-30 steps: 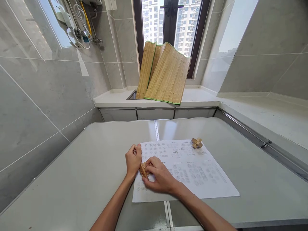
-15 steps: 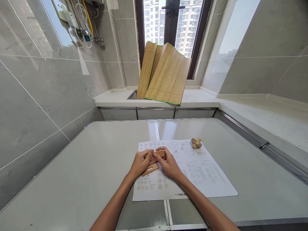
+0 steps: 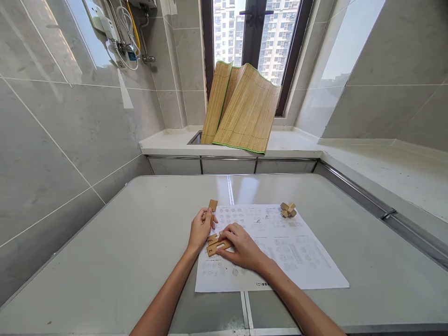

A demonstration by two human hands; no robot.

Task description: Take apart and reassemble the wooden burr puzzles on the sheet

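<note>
My left hand (image 3: pixel 202 227) is closed on a flat wooden piece (image 3: pixel 213 204), which sticks up beyond its fingers at the left edge of the printed sheet (image 3: pixel 280 270). Just below, my right hand (image 3: pixel 238 245) has its thumb and fingertips on a slotted wooden piece (image 3: pixel 213 249) with a number at its left end. Another numbered piece (image 3: pixel 212 239) lies right behind that one, partly covered by the right fingers. An assembled wooden block puzzle (image 3: pixel 288 210) rests on the sheet's back right corner.
A white table (image 3: pixel 140 242) with a metal seam lies under the sheet. Behind it, a folded bamboo mat (image 3: pixel 248 112) leans by the window on a white ledge (image 3: pixel 164 145). A metal rail (image 3: pixel 353 185) runs along the right side.
My left hand has moved back and left with one wooden piece, away from my right hand. My right hand has come down onto the slotted piece. The view has shifted slightly.
</note>
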